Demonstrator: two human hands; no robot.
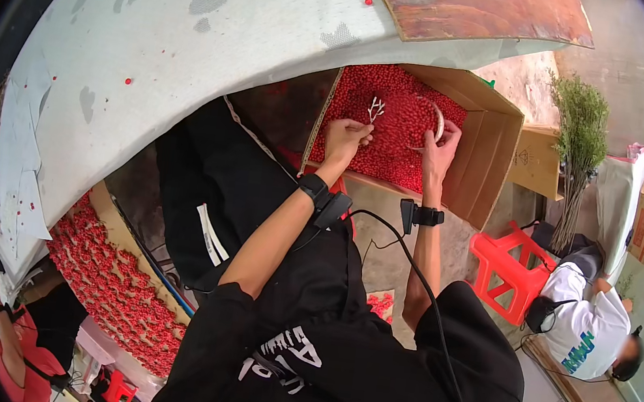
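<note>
My left hand [347,140] pinches the bottom end of a small white branched twig [376,110] between thumb and fingers. The twig stands up over a mass of small red berry-like balls [359,86] in an open cardboard box [488,152]. At the box's right part, my right hand [439,152] is closed on a curved pale rim [437,120], which looks like the edge of a round bowl. The bowl's body is blurred and hard to tell from the red balls around it. Both hands are over the box, a short way apart.
A pale patterned tabletop [237,40] with stray red balls lies beyond me, a wooden board [487,9] on it. Red sprigs [122,281] fill a tray at left. At right are a red stool [512,272], green stems [575,150] and a seated person [583,318]. Another person [31,350] works lower left.
</note>
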